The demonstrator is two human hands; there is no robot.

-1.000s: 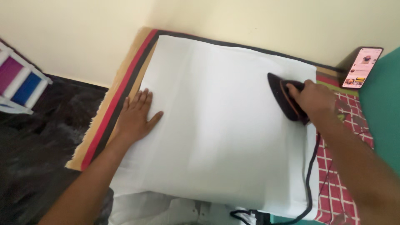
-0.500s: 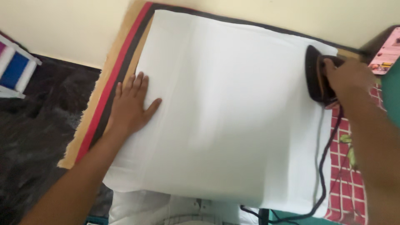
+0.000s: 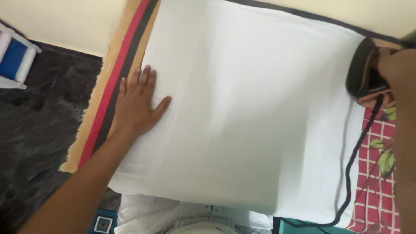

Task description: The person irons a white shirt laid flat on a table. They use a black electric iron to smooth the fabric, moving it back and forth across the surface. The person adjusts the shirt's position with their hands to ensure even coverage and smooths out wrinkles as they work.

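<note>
A large white cloth (image 3: 251, 112) lies spread flat over a mat with red, black and tan stripes (image 3: 115, 82). My left hand (image 3: 136, 104) rests flat on the cloth's left edge, fingers spread. My right hand (image 3: 396, 69) at the right edge grips a dark electric iron (image 3: 362, 71) that sits on the cloth's far right corner. The iron's black cord (image 3: 353, 160) trails down along the cloth's right side toward me.
A red checked fabric with a leaf print (image 3: 379, 173) lies to the right of the cloth. Dark stone-patterned floor (image 3: 34, 130) is on the left, with a white and blue object (image 3: 15, 58) at the far left. A pale yellow wall (image 3: 65, 17) runs behind.
The view has shifted so the cloth appears larger and closer. The iron with my right hand has moved toward the cloth's far right corner. My left hand stays pressed on the left edge.
</note>
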